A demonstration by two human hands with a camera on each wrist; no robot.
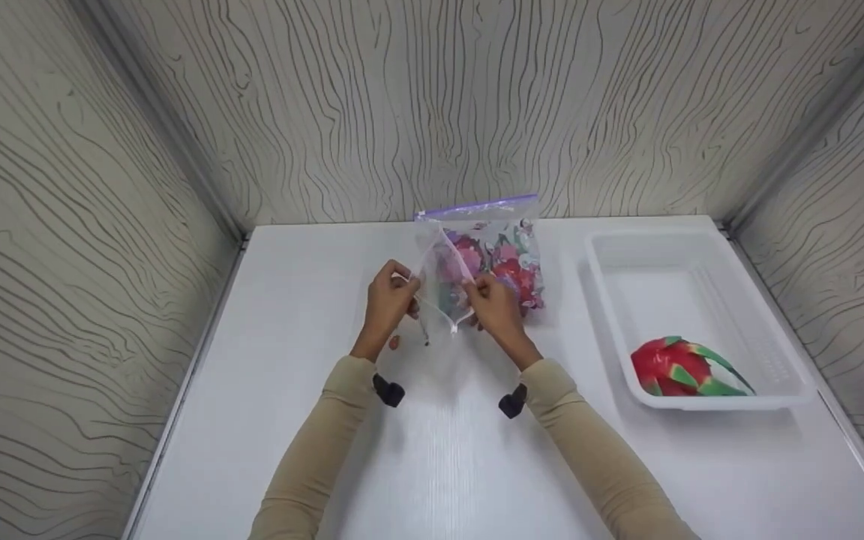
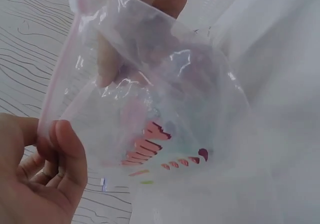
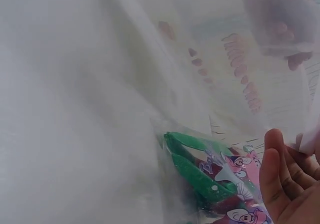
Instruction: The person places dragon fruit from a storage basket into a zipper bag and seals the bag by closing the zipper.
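Observation:
Between my two hands a clear zip bag point(image 1: 441, 298) with reddish print is spread at its mouth. My left hand point(image 1: 391, 300) pinches one edge of the mouth between thumb and fingers. The opposite edge is pinched by my right hand point(image 1: 497, 309). A small white slider point(image 1: 454, 328) shows at the near corner of the mouth. Just behind lies a second zip bag point(image 1: 526, 247) with a purple top strip and cartoon prints; red and green dragon fruit point(image 3: 187, 174) show through its film. In the left wrist view, the other hand's fingers show through the held bag.
To the right stands a white plastic basket point(image 1: 603, 307) with a red dragon fruit point(image 1: 673, 369) with green leaf tips at its near end. Wood-patterned panels point(image 1: 402, 112) enclose the white table point(image 1: 282, 300) at the back and sides.

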